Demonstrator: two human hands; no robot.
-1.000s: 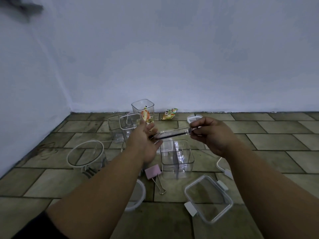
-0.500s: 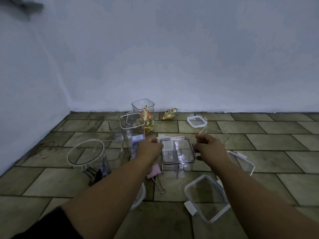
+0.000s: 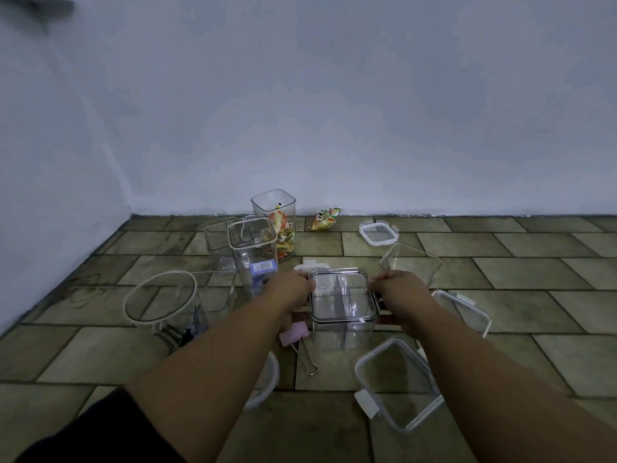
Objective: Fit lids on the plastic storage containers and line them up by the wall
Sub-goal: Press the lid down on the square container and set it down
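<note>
Starting at the left of the frame, a round clear plastic container with a white rim [image 3: 160, 297] stands lidless on the tiled floor [image 3: 521, 272]. Right of it, toward the upper centre, a tall square clear plastic container [image 3: 252, 248] stands open. A second tall clear container holding coloured wrappers [image 3: 277, 225] stands behind it, near the pale wall [image 3: 334, 111]. At frame centre, a square clear plastic container [image 3: 340, 335] stands upright with a dark-rimmed clear square lid [image 3: 344, 295] seated on its mouth. The left hand [image 3: 290, 290] grips the lid's left edge with curled fingers. The right hand [image 3: 400, 295] grips the right edge likewise. A pink binder clip [image 3: 293, 334] lies just below the left hand. At lower right, a rectangular clear lid with white tabs [image 3: 397, 385] lies flat on the floor.
</note>
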